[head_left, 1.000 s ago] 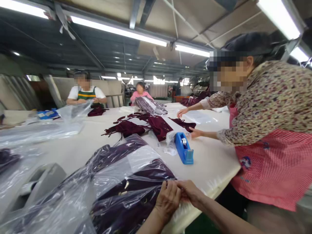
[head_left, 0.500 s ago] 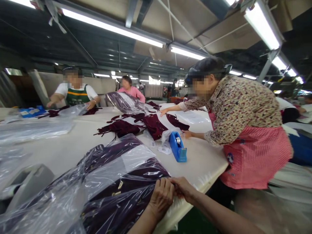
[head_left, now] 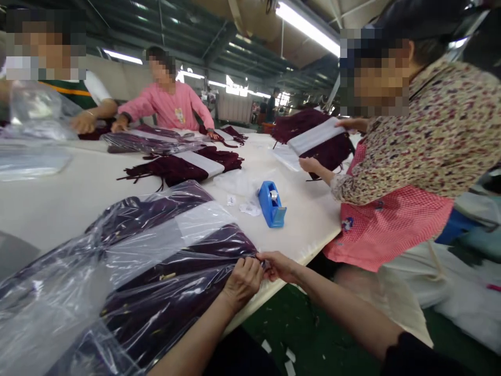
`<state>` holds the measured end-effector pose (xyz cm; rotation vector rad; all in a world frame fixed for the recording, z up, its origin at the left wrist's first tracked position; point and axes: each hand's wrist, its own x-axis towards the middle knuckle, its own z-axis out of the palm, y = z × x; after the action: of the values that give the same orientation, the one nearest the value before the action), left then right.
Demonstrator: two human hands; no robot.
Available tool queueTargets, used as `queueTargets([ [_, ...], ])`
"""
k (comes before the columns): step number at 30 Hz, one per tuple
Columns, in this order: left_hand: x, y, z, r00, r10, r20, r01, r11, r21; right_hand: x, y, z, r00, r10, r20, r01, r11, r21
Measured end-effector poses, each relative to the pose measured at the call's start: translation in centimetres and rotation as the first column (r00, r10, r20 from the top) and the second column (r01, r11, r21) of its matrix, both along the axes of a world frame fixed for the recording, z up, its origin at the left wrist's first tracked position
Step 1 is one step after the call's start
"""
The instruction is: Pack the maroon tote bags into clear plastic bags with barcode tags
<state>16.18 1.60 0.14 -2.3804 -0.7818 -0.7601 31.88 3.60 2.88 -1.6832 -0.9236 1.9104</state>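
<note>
A clear plastic bag (head_left: 74, 292) holds a folded dark maroon garment (head_left: 188, 271) with a pale band (head_left: 156, 245) across it. The bag lies on the white table at my left. My left hand (head_left: 246, 282) is closed on the right end of the bag, fingers curled over the plastic. Right beside it, my right hand (head_left: 276, 265) pinches the same corner, its thumb and fingertips close to the left hand's. What exactly lies between the right fingertips is partly hidden.
A blue tape dispenser (head_left: 271, 204) stands beyond my hands on the table (head_left: 309, 230). Maroon garments (head_left: 183, 167) lie farther back. A co-worker in a patterned shirt (head_left: 442, 141) holds a banded garment (head_left: 324, 138) at the right. Two more people work across the table.
The co-worker at the right has lifted a maroon garment off the table. My view has shifted, while both my hands stay at the bag's corner.
</note>
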Motion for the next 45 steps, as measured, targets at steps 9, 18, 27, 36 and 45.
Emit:
queueTargets([
  [9,0.4,0.3,-0.5,0.999,-0.025,-0.039,0.024,1.0,-0.019,5.7,7.5,5.5,0.714,-0.554,0.429,0.046,0.648,0.761],
  [18,0.5,0.2,-0.5,1.0,-0.022,0.013,0.022,0.998,-0.053,7.2,15.2,3.9,0.697,-0.621,0.357,0.339,0.725,0.6],
  [27,0.4,0.2,-0.6,1.0,-0.014,0.018,0.015,0.998,-0.06,6.5,16.2,3.9,0.685,-0.71,0.161,0.522,0.633,0.572],
  [36,0.4,0.3,-0.5,1.0,-0.007,0.015,0.008,0.999,-0.044,7.3,7.0,0.3,0.665,-0.739,-0.107,0.602,0.445,0.663],
  [45,0.4,0.3,-0.1,1.0,0.003,0.014,-0.002,1.0,-0.03,5.9,6.7,-4.4,0.694,-0.693,-0.196,0.655,0.494,0.572],
])
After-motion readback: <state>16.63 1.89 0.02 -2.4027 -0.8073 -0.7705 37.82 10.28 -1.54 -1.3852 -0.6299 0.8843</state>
